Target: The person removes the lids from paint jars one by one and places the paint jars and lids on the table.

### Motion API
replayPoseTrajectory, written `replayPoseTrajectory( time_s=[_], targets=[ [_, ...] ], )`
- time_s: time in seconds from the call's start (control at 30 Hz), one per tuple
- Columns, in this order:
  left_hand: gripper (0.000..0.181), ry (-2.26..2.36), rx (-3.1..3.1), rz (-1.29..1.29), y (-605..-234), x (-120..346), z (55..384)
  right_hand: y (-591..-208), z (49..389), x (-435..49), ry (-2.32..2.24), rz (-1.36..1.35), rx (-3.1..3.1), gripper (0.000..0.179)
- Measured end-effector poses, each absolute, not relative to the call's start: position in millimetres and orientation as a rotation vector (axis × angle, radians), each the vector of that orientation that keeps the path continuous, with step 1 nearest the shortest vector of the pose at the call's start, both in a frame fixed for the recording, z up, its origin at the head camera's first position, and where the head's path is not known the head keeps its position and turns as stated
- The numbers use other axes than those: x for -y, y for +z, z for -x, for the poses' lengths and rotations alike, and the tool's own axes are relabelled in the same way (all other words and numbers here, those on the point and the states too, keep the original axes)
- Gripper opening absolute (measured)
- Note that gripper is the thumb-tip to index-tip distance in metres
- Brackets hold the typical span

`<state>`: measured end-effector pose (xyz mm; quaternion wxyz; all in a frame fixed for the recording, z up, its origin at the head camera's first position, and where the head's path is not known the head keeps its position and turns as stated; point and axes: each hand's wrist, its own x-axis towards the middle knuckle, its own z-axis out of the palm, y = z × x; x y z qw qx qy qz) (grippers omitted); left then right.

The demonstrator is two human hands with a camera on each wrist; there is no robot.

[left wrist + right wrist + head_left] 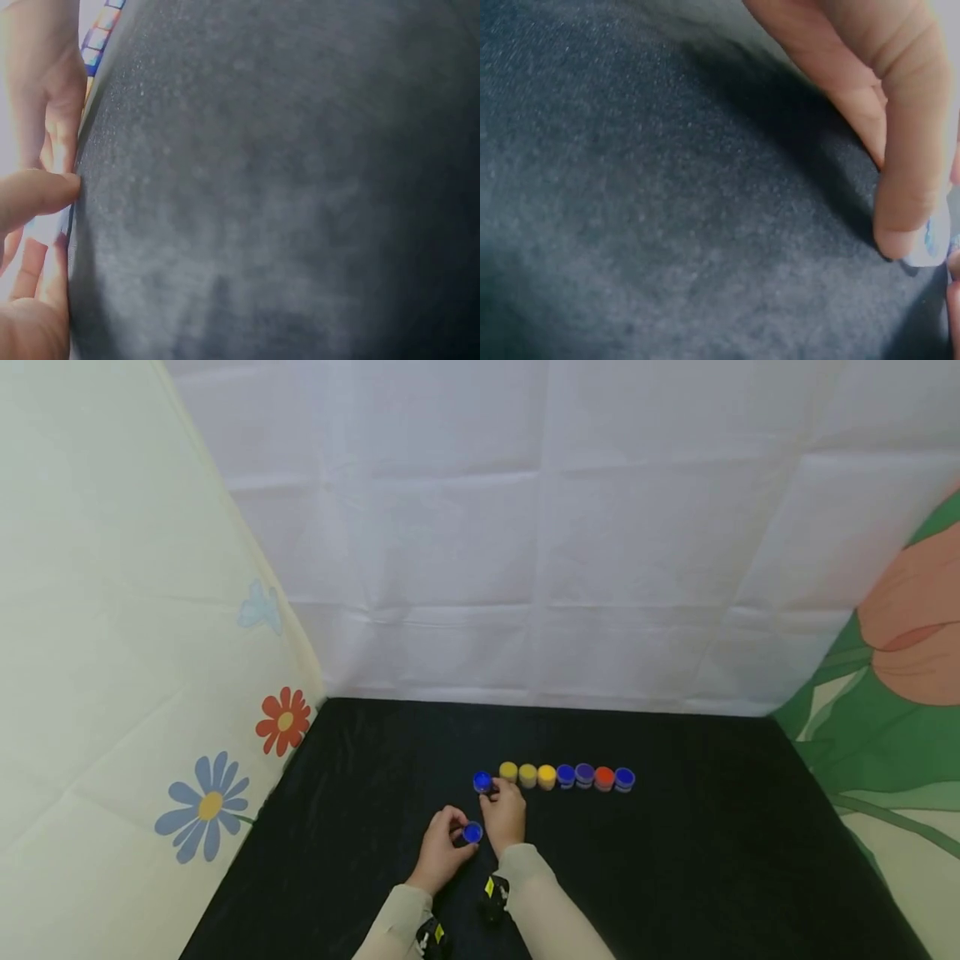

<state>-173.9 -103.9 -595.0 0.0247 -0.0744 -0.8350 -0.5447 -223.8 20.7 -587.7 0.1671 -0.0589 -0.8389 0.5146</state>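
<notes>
In the head view, my left hand (441, 853) holds a small paint pot with a blue top (472, 832) between thumb and fingers, above the black cloth. The left wrist view shows the thumb (37, 196) above that pot's pale side (48, 227), with fingers below. Farther forward, my right hand (506, 814) pinches another blue-topped paint pot (482, 782) at its right side. Seen from the right wrist, a fingertip (900, 232) presses against this pot's clear wall (932, 244). It stands just left of the row's end, slightly nearer me.
A row of several paint pots runs rightward: yellowish ones (528, 776), a brighter yellow one (547, 777), blue (566, 776), purple (585, 775), red (603, 778) and blue (624, 779). Black cloth (675, 860) covers the table. A white sheet (525, 568) hangs behind, flowered cloths at both sides.
</notes>
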Motion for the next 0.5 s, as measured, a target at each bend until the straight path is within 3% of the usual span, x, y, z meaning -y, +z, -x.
replayPoseTrajectory(
  time_s=[0.5],
  targets=[
    [0.040,-1.498,2.654,0.198,-588,97,169,-585,216,-32,1.555,0.057,2.389,0.033]
  ],
)
